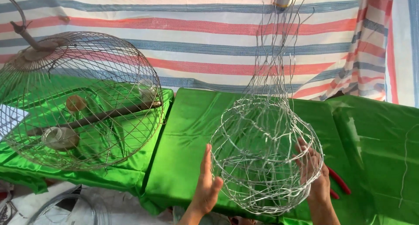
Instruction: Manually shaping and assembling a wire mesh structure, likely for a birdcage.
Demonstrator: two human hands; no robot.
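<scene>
Both hands press flat, fingers spread, against an unfinished silver wire cage (265, 157): left hand (207, 183) outside its left wall, right hand (313, 172) at its right wall, right of the finished birdcage (80, 100).

Two wire cages are counted: one unfinished silver wire frame (266, 159), hung by its loose upper strands, and one finished domed cage (83, 98) lying on its side on the counter (187, 133). Two hands are seen, the left hand (207, 185) and the right hand (314, 172), one pressed to each side of the silver frame. One perch rod (96, 117) and two small cups (61, 138) are noted inside the domed cage. One pair of red-handled pliers (340, 183) is recorded.
</scene>
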